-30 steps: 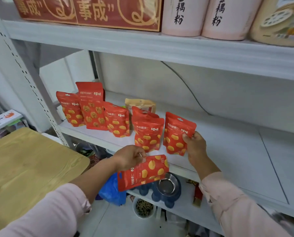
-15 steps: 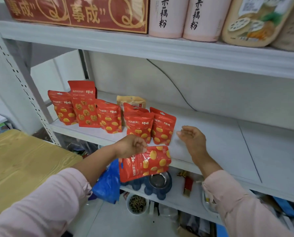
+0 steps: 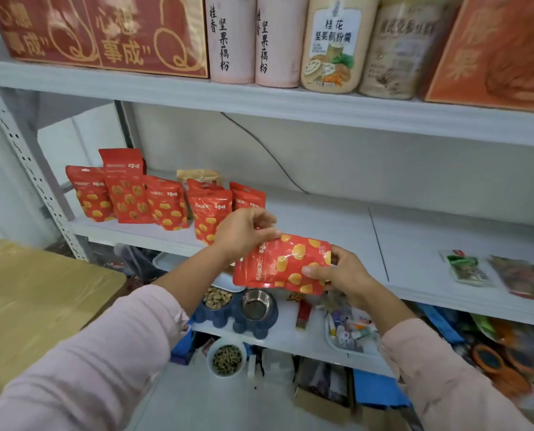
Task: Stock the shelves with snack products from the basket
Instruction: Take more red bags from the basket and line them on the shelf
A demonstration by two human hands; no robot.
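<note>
Pouch (image 3: 282,262) lies sideways before the middle shelf (image 3: 337,225), pinched between left hand (image 3: 244,233) at its top and right hand (image 3: 341,272) at its base. Probably light, crinkly, slippery; grip edge seams.

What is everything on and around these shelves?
shelf rack: one, white, ahead
held snack pouch: one, red and yellow, in front of the middle shelf
standing snack pouches: six, red, middle shelf, left
tan pouch: one, behind the red ones
gift boxes: two, red with gold lettering, top shelf, left
canisters: two, pink, top shelf, centre
jars: two, cream, right of the canisters
orange box: one, top shelf, far right
flat packets: two, green and brownish, middle shelf, right
pet feeder: one, blue with two bowls, lower shelf
white bowl: one, on the floor
table: one, wood, left
left hand: pinches the pouch's top end
right hand: grips its other end
</note>
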